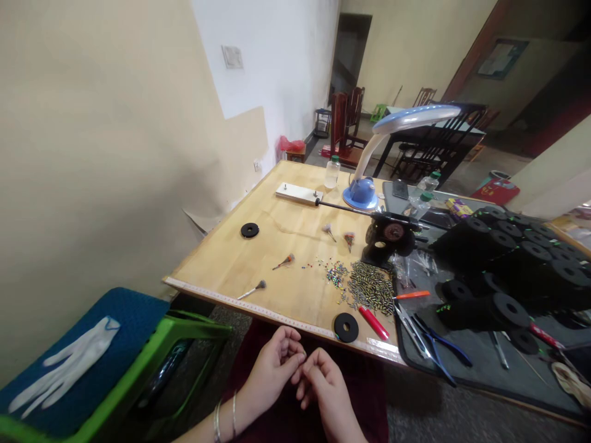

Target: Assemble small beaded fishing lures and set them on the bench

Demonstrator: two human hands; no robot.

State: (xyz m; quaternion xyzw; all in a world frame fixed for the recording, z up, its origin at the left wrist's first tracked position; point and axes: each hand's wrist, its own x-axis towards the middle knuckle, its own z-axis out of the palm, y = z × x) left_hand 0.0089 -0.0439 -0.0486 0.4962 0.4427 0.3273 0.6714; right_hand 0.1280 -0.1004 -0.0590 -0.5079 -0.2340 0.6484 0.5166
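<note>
My left hand [280, 363] and my right hand [324, 383] meet above my lap, just in front of the table's near edge. Thumb and fingers are pinched together on each; anything between the fingertips is too small to make out. Two bangles [225, 420] circle my left wrist. Nearest to the hands on the table lies a black foam disc [339, 332] with a hole in its middle. Beside it is a red stick-like piece [373, 323]. Behind these spread a pile of small striped metallic pieces [372, 286] and a scatter of colourful beads [336, 274].
Small brush-like bundles [289, 259] and another black disc [250, 230] lie on the wooden table [221, 261]. A blue lamp [362, 192], a winding device [392, 234], pliers [443, 344] and black foam rolls [489, 311] occupy the right. A white glove [69, 366] rests on a stool at left.
</note>
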